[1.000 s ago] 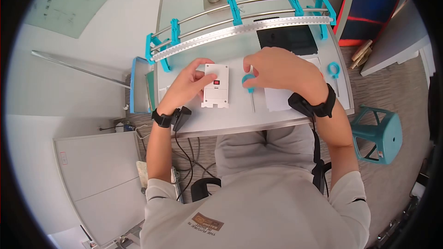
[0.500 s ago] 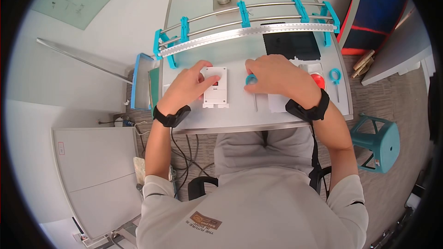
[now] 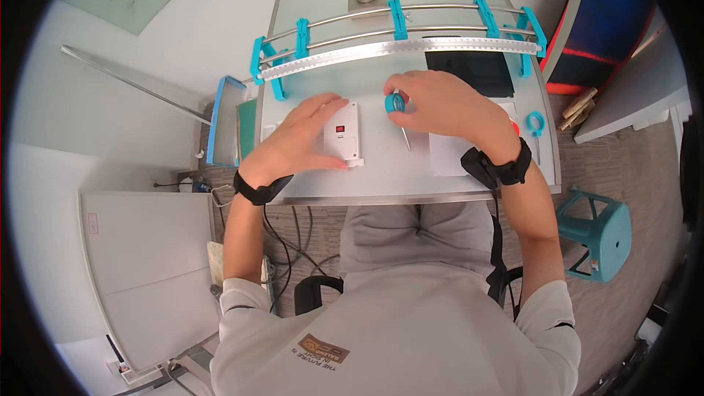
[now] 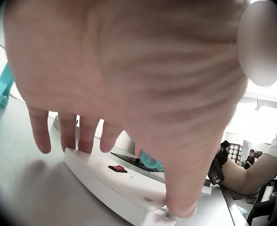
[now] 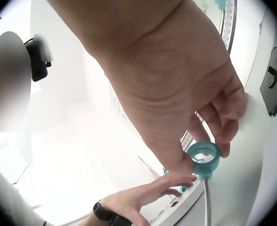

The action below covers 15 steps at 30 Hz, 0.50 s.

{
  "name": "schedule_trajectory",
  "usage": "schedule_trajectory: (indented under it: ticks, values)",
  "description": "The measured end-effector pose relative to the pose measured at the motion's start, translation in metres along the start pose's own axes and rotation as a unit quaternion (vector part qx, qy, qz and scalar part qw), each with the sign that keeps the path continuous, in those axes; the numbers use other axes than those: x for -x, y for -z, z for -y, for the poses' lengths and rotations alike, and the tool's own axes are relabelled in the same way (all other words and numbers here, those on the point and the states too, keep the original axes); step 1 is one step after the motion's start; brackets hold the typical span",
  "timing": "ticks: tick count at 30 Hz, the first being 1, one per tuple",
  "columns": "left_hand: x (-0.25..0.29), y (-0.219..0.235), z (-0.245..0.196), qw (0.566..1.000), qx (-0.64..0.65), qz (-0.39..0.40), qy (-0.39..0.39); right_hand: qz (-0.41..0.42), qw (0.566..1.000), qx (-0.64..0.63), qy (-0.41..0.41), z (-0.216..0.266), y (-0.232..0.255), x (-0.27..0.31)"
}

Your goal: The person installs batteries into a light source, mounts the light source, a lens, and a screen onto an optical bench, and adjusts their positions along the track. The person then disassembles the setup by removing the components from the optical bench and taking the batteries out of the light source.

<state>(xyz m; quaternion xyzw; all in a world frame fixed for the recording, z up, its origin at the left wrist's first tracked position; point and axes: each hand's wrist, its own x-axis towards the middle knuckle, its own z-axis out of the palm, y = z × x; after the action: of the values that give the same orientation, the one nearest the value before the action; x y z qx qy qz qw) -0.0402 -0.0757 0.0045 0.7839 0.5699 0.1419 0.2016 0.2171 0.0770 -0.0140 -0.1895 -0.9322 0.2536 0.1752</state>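
Observation:
My left hand spans a white flat box lengthwise, its fingers nearly straight. In the left wrist view two fingertips are at the far end of the box and the thumb is beside the near end. A small red switch shows on the box's upper face. Farther right, my right hand pinches a teal ring between thumb and fingers. From the ring a thin metal rod points down, toward my side of the desk.
Behind both hands a rail frame with teal brackets and a long ruler crosses the desk. A black sheet, white paper and another teal ring on a rod lie to the right. A teal stool stands on the floor.
My left thumb has left the box's upper face for its near end, and the hand has spread wider. The right hand has taken hold of the teal ring and shifted it slightly away from me.

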Motion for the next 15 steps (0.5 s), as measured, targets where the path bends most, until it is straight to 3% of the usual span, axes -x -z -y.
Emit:
schedule_trajectory:
  ticks: [2, 7, 12, 14, 15]
  values:
    - [0.000, -0.001, -0.002, 1.000, 0.002, 0.008, 0.003, 0.042, 0.999, 0.023, -0.017, -0.003, -0.003, 0.000]
    - [0.002, 0.000, -0.007, 1.000, 0.001, 0.021, 0.009, 0.024, 1.000, -0.010, -0.006, 0.005, 0.009, -0.003]
    - [-0.012, 0.007, -0.017, 0.998, 0.016, -0.068, -0.004, 0.020, 0.999, -0.039, -0.012, 0.012, 0.028, -0.008]
    - [-0.030, 0.018, -0.029, 0.994, 0.055, -0.097, 0.001, -0.061, 0.993, -0.098, -0.004, 0.015, 0.034, -0.010]
    - [-0.041, 0.021, -0.033, 0.988, 0.093, -0.120, 0.009, -0.059, 0.994, -0.095, -0.004, 0.019, 0.039, -0.011]
